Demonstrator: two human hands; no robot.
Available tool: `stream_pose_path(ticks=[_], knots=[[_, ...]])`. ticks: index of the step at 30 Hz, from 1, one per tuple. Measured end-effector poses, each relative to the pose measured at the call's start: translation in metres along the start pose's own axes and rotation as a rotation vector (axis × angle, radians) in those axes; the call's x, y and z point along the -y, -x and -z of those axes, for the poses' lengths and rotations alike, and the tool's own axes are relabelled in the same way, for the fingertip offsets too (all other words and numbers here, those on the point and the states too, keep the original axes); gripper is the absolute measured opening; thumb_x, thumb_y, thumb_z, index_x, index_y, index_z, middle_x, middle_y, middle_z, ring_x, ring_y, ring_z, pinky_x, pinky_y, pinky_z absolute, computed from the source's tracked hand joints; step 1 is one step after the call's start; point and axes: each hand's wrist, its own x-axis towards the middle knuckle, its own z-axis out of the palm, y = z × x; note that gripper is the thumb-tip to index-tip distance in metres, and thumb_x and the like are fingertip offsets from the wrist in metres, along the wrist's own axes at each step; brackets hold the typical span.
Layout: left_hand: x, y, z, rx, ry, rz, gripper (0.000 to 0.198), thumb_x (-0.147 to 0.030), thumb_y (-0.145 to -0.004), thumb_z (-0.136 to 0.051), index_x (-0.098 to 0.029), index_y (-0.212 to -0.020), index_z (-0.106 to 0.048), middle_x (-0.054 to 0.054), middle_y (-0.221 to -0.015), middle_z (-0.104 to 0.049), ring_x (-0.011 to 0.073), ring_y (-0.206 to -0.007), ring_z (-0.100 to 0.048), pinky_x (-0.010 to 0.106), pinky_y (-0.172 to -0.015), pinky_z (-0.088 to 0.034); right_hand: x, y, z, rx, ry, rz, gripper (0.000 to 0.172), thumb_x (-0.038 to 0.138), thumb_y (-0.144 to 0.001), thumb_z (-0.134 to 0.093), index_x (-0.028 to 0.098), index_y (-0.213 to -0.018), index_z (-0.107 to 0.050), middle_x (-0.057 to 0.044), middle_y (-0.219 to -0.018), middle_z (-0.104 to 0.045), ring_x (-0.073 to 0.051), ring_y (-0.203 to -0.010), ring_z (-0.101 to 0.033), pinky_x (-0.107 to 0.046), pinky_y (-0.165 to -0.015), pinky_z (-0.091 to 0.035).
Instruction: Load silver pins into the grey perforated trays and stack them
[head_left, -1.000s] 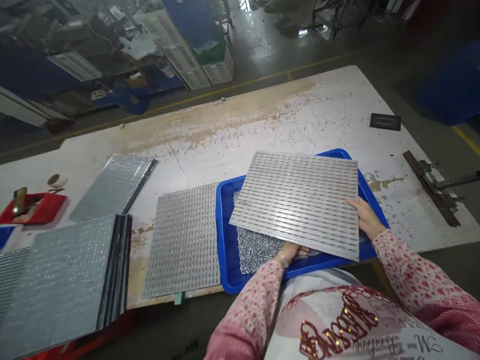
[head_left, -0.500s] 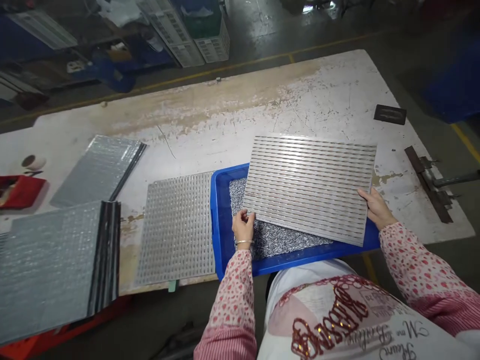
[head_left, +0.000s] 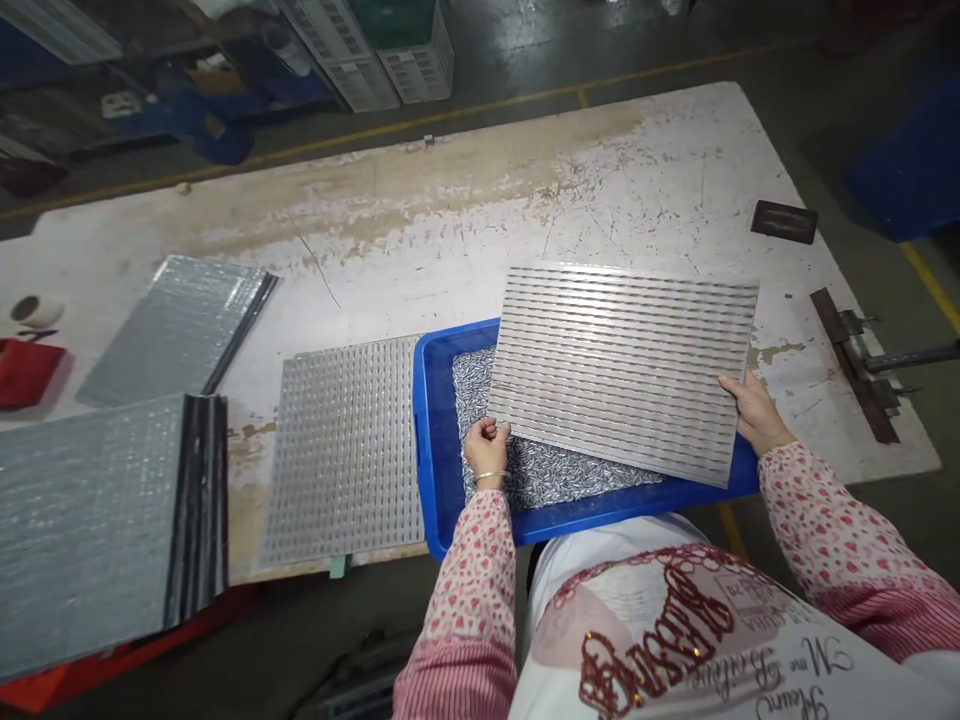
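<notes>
There are two slotted panels: one held panel point(head_left: 622, 370) is aslant over one blue tray point(head_left: 424, 450) with too many small metal pieces point(head_left: 555, 475) for counting, and one flat panel point(head_left: 345, 450) lies just beside it. The left hand point(head_left: 487, 450), its fingers curled, pinches the near left corner, while the right hand point(head_left: 756, 412), partly open, grips the right edge, thumb on top.

Reading "Mme" in dark script point(head_left: 825, 655), upside down on the white shirt point(head_left: 739, 685); red sequinned letters point(head_left: 675, 640) too creased to make out.
</notes>
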Motion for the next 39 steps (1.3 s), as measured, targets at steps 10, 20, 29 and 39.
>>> stream_pose_path(ticks=[10, 20, 29, 39], knots=[[-0.009, 0.003, 0.003, -0.010, 0.091, 0.066, 0.025, -0.033, -0.059, -0.072, -0.018, -0.077, -0.064, 0.000, -0.069, -0.062, 0.0182, -0.068, -0.058, 0.036, -0.080, -0.048, 0.000, 0.001, -0.003, -0.029, 0.009, -0.014, 0.043, 0.039, -0.064, -0.081, 0.026, -0.103, -0.065, -0.005, -0.101, -0.073, -0.029, -0.106, -0.066, -0.045, -0.088, -0.059], [-0.006, 0.016, 0.013, 0.083, 0.590, 0.275, 0.039, -0.045, -0.066, -0.074, -0.014, -0.088, -0.066, 0.006, -0.082, -0.067, 0.0136, -0.069, -0.061, 0.023, -0.057, -0.048, 0.013, 0.005, -0.004, -0.082, -0.013, 0.024, 0.040, 0.034, -0.063, -0.080, 0.024, -0.099, -0.065, -0.005, -0.103, -0.072, -0.027, -0.104, -0.066, -0.043, -0.093, -0.056], [-0.009, 0.029, 0.036, 0.178, 0.850, 0.438, 0.019, -0.019, -0.075, -0.077, -0.014, -0.091, -0.070, 0.007, -0.088, -0.069, 0.0085, -0.071, -0.063, 0.021, -0.071, -0.056, 0.035, 0.005, 0.001, -0.104, -0.036, 0.065, 0.040, 0.030, -0.059, -0.082, 0.022, -0.094, -0.065, -0.007, -0.101, -0.072, -0.027, -0.098, -0.066, -0.043, -0.093, -0.054], [0.005, 0.052, 0.030, 0.109, 0.697, 0.344, 0.047, -0.034, -0.056, -0.087, -0.009, -0.094, -0.071, 0.010, -0.088, -0.070, 0.0158, -0.074, -0.066, 0.032, -0.072, -0.057, 0.034, 0.004, 0.012, -0.112, -0.084, 0.079, 0.039, 0.027, -0.061, -0.080, 0.020, -0.096, -0.066, -0.008, -0.109, -0.070, -0.027, -0.103, -0.064, -0.041, -0.093, -0.053]])
